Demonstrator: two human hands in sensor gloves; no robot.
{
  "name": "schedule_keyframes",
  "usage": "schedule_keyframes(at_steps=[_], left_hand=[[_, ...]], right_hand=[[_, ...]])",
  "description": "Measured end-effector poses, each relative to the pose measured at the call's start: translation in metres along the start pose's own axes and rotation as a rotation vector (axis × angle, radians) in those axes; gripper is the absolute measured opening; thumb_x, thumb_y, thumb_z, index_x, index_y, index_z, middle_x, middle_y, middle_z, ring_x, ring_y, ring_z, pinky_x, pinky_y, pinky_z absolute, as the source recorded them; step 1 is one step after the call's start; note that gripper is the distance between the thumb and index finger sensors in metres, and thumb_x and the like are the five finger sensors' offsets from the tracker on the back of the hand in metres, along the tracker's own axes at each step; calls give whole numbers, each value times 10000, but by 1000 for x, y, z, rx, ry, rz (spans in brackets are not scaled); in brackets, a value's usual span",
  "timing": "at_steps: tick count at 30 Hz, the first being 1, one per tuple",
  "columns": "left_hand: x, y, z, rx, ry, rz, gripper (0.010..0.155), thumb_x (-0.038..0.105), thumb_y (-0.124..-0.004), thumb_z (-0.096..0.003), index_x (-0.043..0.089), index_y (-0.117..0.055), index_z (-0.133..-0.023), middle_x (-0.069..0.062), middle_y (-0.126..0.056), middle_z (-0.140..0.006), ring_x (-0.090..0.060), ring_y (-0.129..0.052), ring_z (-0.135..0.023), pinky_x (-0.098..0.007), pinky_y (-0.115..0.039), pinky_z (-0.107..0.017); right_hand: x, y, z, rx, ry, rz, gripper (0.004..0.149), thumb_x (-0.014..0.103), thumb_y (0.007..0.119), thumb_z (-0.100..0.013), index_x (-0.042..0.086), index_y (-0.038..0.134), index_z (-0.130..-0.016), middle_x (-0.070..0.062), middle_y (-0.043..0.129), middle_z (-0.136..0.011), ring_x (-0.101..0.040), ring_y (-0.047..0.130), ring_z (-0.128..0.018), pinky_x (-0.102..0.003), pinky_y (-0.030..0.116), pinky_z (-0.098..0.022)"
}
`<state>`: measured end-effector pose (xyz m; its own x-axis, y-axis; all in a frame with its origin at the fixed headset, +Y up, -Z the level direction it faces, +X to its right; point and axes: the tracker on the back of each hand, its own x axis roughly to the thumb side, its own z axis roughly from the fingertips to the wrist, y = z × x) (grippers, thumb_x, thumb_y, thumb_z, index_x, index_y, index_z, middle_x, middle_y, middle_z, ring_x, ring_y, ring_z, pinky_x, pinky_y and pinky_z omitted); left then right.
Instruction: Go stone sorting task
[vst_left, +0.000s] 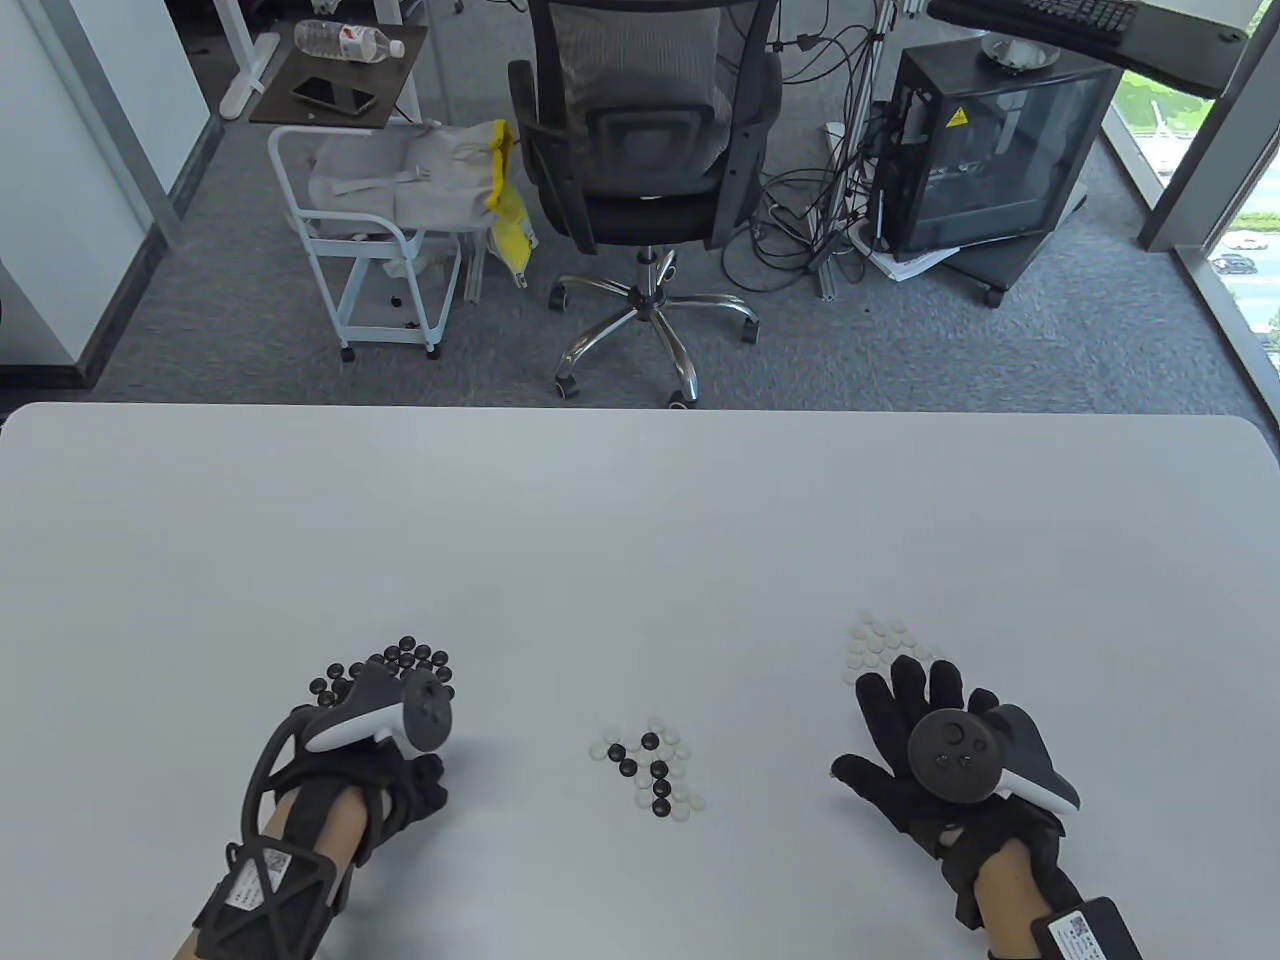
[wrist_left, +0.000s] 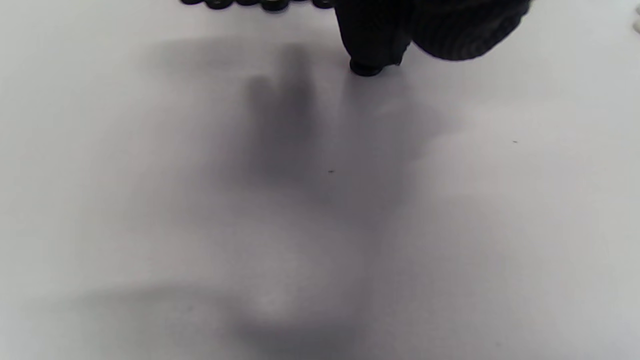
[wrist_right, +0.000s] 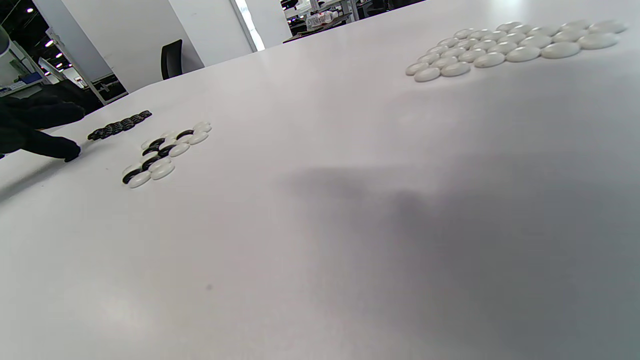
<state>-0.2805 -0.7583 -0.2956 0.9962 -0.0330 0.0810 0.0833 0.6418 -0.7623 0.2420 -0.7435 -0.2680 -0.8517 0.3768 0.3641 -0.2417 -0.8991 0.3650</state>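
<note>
From the table view, I judge the sort well over halfway. A black pile (vst_left: 385, 670) sits at my left, a white pile (vst_left: 880, 640) at my right, and a small mixed cluster (vst_left: 652, 765) lies between them on the table (vst_left: 640, 520). I count about six black stones left in it among a similar number of white ones, so those few are what remain to separate. My left hand (vst_left: 400, 790) sits just below the black pile, partly under its tracker, so I cannot read the fingers here. My right hand (vst_left: 915, 745) is spread flat and wide, fingers pointing at the white pile, its fingertips just short of the nearest white stones; it holds nothing that I can see.

In the left wrist view, two gloved fingers (wrist_left: 372, 35) come down from the top edge, and one black stone (wrist_left: 365, 68) sits under the fingertip on the table. It looks like I am pressing or sliding it rather than pinching it, though I cannot be sure. The edge of the black pile shows along the top.

In the right wrist view, none of my right hand's fingers show. The white pile sits far right, tidy and all white. The mixed cluster is at the left, with the black pile behind it. My left hand reaches in low from the left edge, fingertip on the table just beside both.
</note>
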Motion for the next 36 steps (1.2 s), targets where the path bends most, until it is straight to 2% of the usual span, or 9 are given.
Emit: schedule_keyframes(at_steps=[3, 6, 18, 22, 27, 31, 36], left_hand=[[-28, -3, -4, 1, 43, 90, 642, 495, -544, -512, 350, -471, -1133, -237, 101, -1090, -535, 149, -914, -814, -48, -544], [-39, -4, -8, -8, 46, 149, 653, 489, -529, -510, 357, -414, -1139, -243, 130, -1076, -536, 164, -907, -815, -36, -541], [-30, 11, -26, -13, 40, 190, 668, 496, -515, -509, 370, -348, -1143, -241, 156, -1070, -533, 182, -903, -816, -28, -544], [-25, 22, -19, 15, 32, 189, 676, 503, -515, -507, 356, -368, -1150, -242, 159, -1070, -535, 185, -902, -817, -27, -544], [2, 40, 1, 79, -35, 150, 686, 525, -515, -511, 309, -486, -1161, -243, 128, -1099, -546, 175, -907, -819, -35, -547], [52, 46, 12, 100, -136, 13, 679, 539, -526, -512, 301, -572, -1146, -238, 83, -1121, -546, 151, -919, -818, -54, -551], [108, 42, 10, 66, -247, -93, 652, 510, -529, -524, 305, -569, -1142, -241, 75, -1122, -545, 144, -922, -818, -59, -552]], right_hand=[[-1, 2, -2, 12, 5, -2, 865, 509, 517, -645, -88, 171, -1166, -496, 2, -1071, -704, -77, -864, -838, 1, -491], [-1, 3, -2, 16, 5, 1, 864, 508, 517, -645, -88, 171, -1166, -494, 2, -1071, -705, -76, -863, -839, 2, -491], [-2, 3, -2, 15, 14, -3, 864, 508, 518, -645, -89, 171, -1165, -495, 3, -1070, -704, -77, -863, -839, 2, -490], [-1, 1, -1, 4, 11, -6, 861, 507, 515, -647, -88, 170, -1165, -495, 2, -1070, -703, -77, -864, -839, 2, -491], [-1, 1, -1, 0, 8, -1, 862, 508, 514, -647, -87, 166, -1165, -495, -1, -1070, -704, -79, -862, -839, 1, -490], [0, 1, -1, -5, -1, 9, 866, 511, 514, -645, -84, 155, -1164, -493, -6, -1070, -701, -87, -859, -838, -2, -489], [0, 0, -1, -34, 1, 30, 869, 512, 513, -645, -80, 144, -1161, -494, -15, -1068, -689, -120, -843, -833, -16, -483]])
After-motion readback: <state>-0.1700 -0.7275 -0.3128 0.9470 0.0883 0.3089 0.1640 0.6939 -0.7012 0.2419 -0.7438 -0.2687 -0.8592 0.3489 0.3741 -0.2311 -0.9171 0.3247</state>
